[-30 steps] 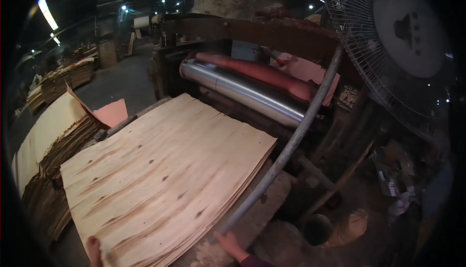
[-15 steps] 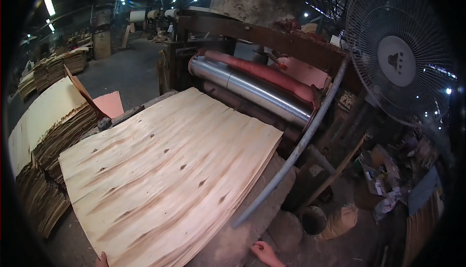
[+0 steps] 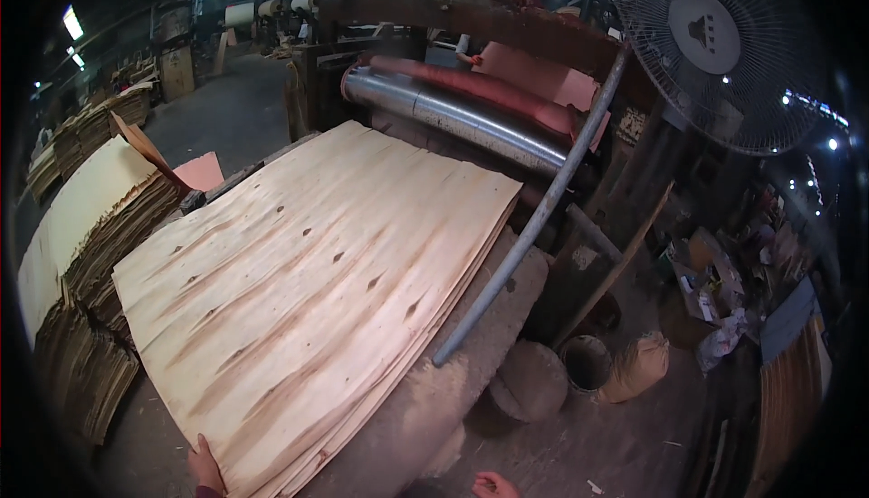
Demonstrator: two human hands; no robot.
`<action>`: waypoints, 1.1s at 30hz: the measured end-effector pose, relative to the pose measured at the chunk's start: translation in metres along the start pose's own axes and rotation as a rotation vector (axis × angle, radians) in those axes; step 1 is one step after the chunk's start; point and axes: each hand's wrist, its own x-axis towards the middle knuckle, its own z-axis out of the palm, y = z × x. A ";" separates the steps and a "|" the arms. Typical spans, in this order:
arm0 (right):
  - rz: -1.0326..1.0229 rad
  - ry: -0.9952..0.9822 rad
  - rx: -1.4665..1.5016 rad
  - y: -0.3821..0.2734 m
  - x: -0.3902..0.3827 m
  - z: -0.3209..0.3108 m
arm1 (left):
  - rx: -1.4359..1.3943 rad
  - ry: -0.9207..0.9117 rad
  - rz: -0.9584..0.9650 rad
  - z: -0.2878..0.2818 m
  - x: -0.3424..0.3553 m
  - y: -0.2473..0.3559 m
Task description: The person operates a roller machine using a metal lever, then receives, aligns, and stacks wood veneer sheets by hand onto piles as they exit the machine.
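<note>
A stack of pale wood veneer sheets (image 3: 317,290), with brown streaks and dark knots, lies slanted across the bed before a roller machine. My left hand (image 3: 206,466) holds the stack's near left edge, thumb against the top sheet; the other fingers are partly hidden. At the bottom edge of the view, my right hand (image 3: 494,485) is apart from the sheets, its fingers loosely bent and holding nothing. Beyond the stack's far edge runs a shiny metal roller (image 3: 453,116) with a red-coated roller (image 3: 480,90) behind it.
A grey pipe (image 3: 534,235) slants down along the stack's right side. A caged fan (image 3: 704,32) stands at upper right. Buckets (image 3: 586,364) and a sack (image 3: 636,368) sit on the floor. More veneer piles (image 3: 100,253) stand at left. Behind the rollers, a co-worker's arm (image 3: 464,45) is near a reddish sheet (image 3: 534,75).
The view has tilted down, so the scene sits higher. My left hand shows more at the edge. My right hand is now lower in view. Behind the rollers, more of the reddish sheet shows.
</note>
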 end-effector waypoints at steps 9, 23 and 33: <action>-0.130 -0.071 -0.108 -0.032 -0.059 0.058 | -0.510 -0.026 0.109 0.013 -0.007 -0.019; -0.753 0.199 -0.945 -0.144 0.013 0.311 | -0.933 -0.781 -0.311 0.000 0.026 -0.039; -0.279 0.380 -1.101 -0.096 0.038 0.378 | -0.578 -1.345 -0.524 -0.110 0.163 -0.005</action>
